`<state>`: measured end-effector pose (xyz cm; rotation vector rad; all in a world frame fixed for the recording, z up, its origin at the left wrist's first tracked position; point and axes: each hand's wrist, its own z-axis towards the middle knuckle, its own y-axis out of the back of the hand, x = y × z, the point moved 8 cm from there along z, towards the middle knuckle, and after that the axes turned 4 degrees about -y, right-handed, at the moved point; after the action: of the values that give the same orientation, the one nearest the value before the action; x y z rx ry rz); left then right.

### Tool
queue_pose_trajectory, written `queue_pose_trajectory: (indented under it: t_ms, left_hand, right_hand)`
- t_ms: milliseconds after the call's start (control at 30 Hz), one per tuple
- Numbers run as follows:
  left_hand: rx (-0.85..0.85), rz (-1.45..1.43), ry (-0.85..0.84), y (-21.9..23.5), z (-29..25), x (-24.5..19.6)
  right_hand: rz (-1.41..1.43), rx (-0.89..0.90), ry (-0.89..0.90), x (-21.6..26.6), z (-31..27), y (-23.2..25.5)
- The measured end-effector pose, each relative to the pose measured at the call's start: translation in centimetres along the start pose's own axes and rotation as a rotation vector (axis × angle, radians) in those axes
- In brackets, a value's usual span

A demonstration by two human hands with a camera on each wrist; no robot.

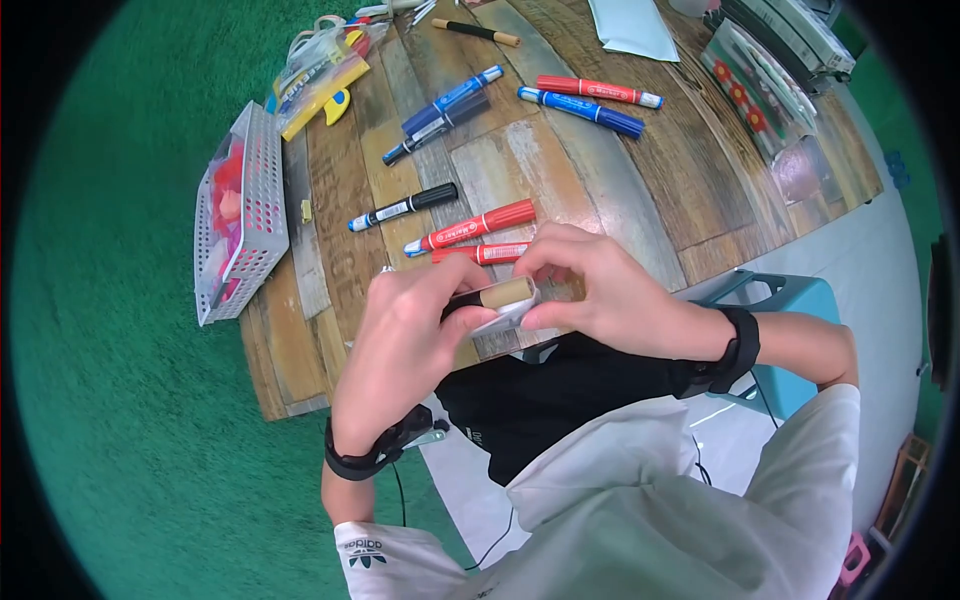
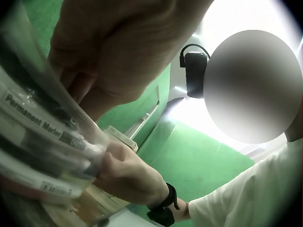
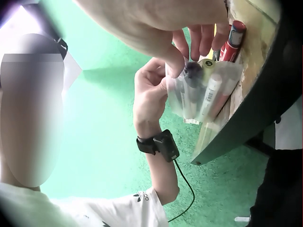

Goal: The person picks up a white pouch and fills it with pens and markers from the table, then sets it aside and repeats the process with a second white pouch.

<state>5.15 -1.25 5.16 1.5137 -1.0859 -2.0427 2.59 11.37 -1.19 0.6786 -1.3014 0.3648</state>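
Observation:
Over the table's near edge, both hands hold a clear plastic pouch [image 3: 225,75] with several markers inside. A tan-ended marker [image 1: 508,293] shows at the top of the pouch in the head view. My left hand [image 1: 400,330] grips the pouch at its left side, thumb in front. Thumb and bent fingers of my right hand [image 1: 620,300] pinch the pouch's right edge at the mouth. Printed "Permanent Marker" lettering [image 2: 35,116] is large in the left wrist view. Just beyond the hands lie a red marker [image 1: 485,222] and a second red marker [image 1: 480,254], partly covered.
Farther on the wooden table [image 1: 640,215] lie a black marker [image 1: 405,207], several blue ones, another red marker [image 1: 600,91] and a black-and-tan marker [image 1: 476,32]. A white basket [image 1: 265,200] stands at the left edge. A blue stool [image 1: 800,300] is at the right.

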Motion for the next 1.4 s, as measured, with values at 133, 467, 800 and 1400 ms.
queue_pose_trajectory:
  t_ms: [133, 467, 800, 1400]
  left_hand:
    - [0.022, 0.015, 0.024, -0.2, -0.1, 0.2]
    - [0.02, 0.033, 0.0, 0.0, -0.1, 0.3]
    - [0.05, 0.04, -0.016, 0.0, 0.1, 0.7]
    - [-0.073, -0.102, -0.185, 0.0, -0.4, 0.2]
  right_hand:
    - [0.016, 0.013, 0.0, -0.1, 0.0, -0.5]
    - [-0.024, -0.064, 0.074, 0.7, -0.4, -0.2]
    - [-0.086, -0.146, 0.383, 1.8, -1.4, 0.5]
    - [-0.716, -0.088, 0.926, 4.4, -2.9, -1.2]
